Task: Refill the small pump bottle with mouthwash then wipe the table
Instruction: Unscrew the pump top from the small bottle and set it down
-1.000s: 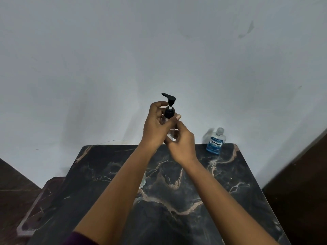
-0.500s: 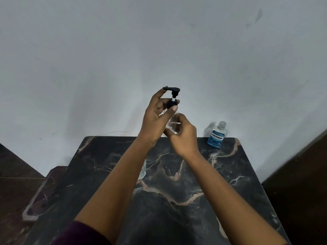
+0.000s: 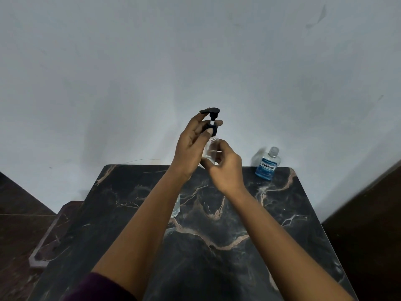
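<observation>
Head view
Fingers, your left hand [image 3: 191, 146]: curled round the black pump head [image 3: 211, 121], with the thumb tip against its collar and the other fingers behind it; the spout points to your left, just above the topmost fingertip.
Fingers, your right hand [image 3: 225, 168]: wrapped round the lower body of the small pump bottle [image 3: 211, 149], thumb on the near side, so the bottle's base is hidden.
Small pump bottle: clear plastic, held upright in the air between both hands, above the far edge of the tabletop [image 3: 217, 246] and in front of the wall [image 3: 195, 61]. Whether any liquid is in it you cannot tell from here.
Pump head on bottle: its collar sits right at the bottle's neck; whether it is screwed on or loose cannot be told.
Mouthwash bottle [image 3: 267, 164]: blue liquid, clear cap on, label reading LISTERINE; it stands upright at the far right corner of the tabletop, close to the wall and well apart from your hands.
Tabletop: dark marble with tan veins, running from the wall toward you.
Clear object [image 3: 176, 206]: something glassy stands on the tabletop just beside your left forearm, mostly hidden by it; what it is cannot be told.
Sleeve [image 3: 95, 287]: dark maroon, on your left arm at the bottom edge.
</observation>
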The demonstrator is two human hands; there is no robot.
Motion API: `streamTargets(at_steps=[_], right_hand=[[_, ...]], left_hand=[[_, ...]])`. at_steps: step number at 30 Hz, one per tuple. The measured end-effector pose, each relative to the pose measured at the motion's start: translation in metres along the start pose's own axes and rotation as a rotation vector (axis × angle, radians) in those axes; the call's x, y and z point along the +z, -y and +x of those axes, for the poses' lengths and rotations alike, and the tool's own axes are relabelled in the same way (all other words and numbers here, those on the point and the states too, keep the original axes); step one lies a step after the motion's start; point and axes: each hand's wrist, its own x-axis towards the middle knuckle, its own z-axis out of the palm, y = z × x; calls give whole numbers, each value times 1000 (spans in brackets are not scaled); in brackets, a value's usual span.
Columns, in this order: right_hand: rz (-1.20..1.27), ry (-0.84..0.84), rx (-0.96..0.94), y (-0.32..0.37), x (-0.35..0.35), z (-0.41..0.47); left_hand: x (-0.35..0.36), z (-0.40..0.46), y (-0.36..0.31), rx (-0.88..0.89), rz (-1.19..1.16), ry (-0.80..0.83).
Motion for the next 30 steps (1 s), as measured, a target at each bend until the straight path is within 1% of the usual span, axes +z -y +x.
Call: streamTargets(at_steps=[3, 7, 10, 14, 17, 22, 30], right_hand=[[11, 2, 9, -1, 1, 0], [-8, -3, 15, -2, 1, 0], [-19, 2, 11, -2, 1, 0], [-25, 5, 5, -3, 0, -1], [-10, 0, 9, -4, 0, 0], [4, -9, 7, -7, 0, 0], [-6, -15, -7, -11, 0, -1]], left_hand=[[0, 0, -1, 14, 11, 0], [-2, 0, 2, 16, 31, -67], [-2, 1, 3, 24, 53, -86], [1, 2, 5, -11, 56, -119], [0, -1, 7, -7, 31, -107], [-3, -5, 10, -6, 16, -34], [-5, -3, 9, 12, 94, -80]])
